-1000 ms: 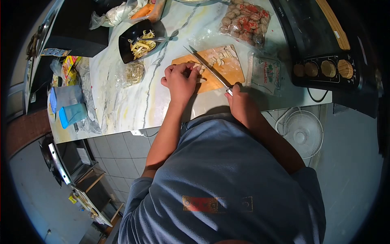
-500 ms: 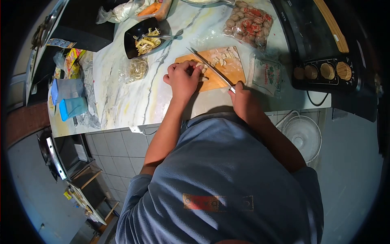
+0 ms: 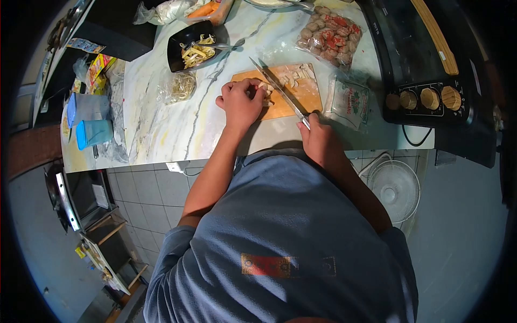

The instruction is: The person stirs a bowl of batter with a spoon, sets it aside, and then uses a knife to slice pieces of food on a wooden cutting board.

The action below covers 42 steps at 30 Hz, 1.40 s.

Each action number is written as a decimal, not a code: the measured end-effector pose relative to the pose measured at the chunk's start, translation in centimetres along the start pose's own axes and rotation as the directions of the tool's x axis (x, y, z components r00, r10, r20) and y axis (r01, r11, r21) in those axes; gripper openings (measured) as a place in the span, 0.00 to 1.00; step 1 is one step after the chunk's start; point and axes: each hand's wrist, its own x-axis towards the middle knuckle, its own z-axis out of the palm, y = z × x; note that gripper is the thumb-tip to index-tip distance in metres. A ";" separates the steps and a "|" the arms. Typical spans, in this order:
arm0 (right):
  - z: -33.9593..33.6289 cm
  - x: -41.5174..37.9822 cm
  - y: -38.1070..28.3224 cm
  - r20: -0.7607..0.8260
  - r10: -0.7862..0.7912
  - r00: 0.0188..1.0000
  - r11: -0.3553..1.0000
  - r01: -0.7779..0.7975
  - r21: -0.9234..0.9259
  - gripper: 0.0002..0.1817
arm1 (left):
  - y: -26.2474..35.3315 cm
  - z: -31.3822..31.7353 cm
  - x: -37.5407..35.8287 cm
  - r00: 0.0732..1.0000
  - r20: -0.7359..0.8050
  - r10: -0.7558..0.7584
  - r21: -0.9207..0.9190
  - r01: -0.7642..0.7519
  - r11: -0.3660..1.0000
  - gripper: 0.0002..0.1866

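Note:
My right hand (image 3: 320, 139) is closed round the handle of a kitchen knife (image 3: 281, 92). Its long blade slants up and left across a wooden cutting board (image 3: 304, 99). On the board's left part, the bent fingers of my left hand (image 3: 242, 102) hold a pale piece of food (image 3: 264, 86) just left of the blade. What kind of food it is I cannot make out, and my fingers partly cover it. Pale cut slices (image 3: 295, 78) lie scattered at the board's far right, beyond the blade.
Behind the board is a bag of meatballs (image 3: 329, 37); a printed plastic bag (image 3: 347, 102) lies to its right. A black bowl of bean sprouts (image 3: 175, 54) stands at the left, near a bagged bundle (image 3: 180, 88). A black oven (image 3: 425, 64) borders the right side.
The whole view has shifted slightly. The knife blade sits at a slightly steeper slant over the board, while my left hand keeps its hold on the food.

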 end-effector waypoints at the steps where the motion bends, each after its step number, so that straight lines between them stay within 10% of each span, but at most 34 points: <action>1: -0.1 0.0 -0.1 0.006 0.007 1.000 1.000 -0.007 -0.013 0.17 | 0.0 -0.1 0.0 1.000 0.008 -0.003 -0.010 0.003 1.000 0.10; 42: 0.6 1.5 -0.3 0.207 0.172 0.963 0.981 -0.150 -0.119 0.17 | -0.3 0.4 -0.5 1.000 -0.019 0.006 0.019 -0.006 1.000 0.15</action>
